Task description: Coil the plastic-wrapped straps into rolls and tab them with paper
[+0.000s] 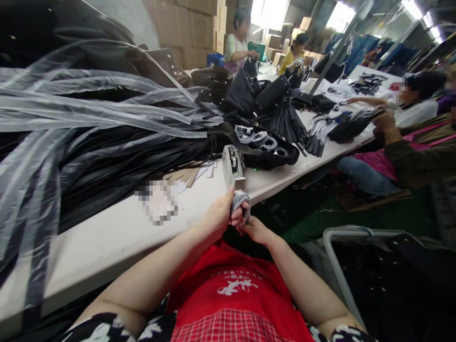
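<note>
A small grey, plastic-looking coil of strap [241, 199] is between my hands, in front of the table edge. My left hand [225, 209] is closed around it, with fingers showing through the loop. From below, my right hand [253, 229] pinches the lower side of the coil; its fingertips are partly hidden. Just beyond my hands, a metal-and-grey tape dispenser [233, 166] stands on the white table [124, 251]. Behind the dispenser, several similar rolled coils [261, 139] lie on a black bag.
Long black straps in clear plastic [107, 109] cover the table's left side. Paper strips [187, 176] lie by the dispenser. Black handbags [242, 92] and bundled black straps [290, 121] stand farther back. Co-workers sit along the table; a metal-framed cart [333, 237] stands at my right.
</note>
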